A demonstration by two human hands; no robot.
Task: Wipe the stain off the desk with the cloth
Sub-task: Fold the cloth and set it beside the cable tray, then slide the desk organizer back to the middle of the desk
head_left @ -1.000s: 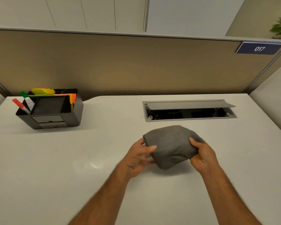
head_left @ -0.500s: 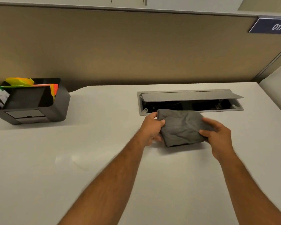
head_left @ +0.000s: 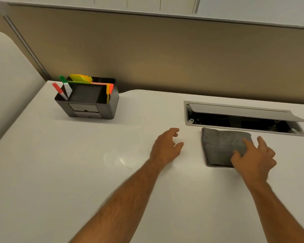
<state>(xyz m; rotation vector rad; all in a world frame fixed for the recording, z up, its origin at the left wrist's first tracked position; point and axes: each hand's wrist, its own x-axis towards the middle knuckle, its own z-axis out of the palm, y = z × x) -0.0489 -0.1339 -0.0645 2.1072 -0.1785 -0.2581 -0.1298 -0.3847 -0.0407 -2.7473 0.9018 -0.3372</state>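
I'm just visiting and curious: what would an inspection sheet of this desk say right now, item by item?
Surface: white desk, glossy; a faint round smudge near the middle, no clear stain elsewhere.
Job's things: folded grey cloth lying flat just in front of the open cable hatch.
Clutter: black organiser at back left, holding markers and coloured sticky notes.
Grips: left hand open, hovering apart from the cloth; right hand open, fingers resting on the cloth's near right corner.
Cables: dark shapes inside the hatch, too dim to tell.
Surroundings: beige partition behind the desk; pale curved panel at far left.
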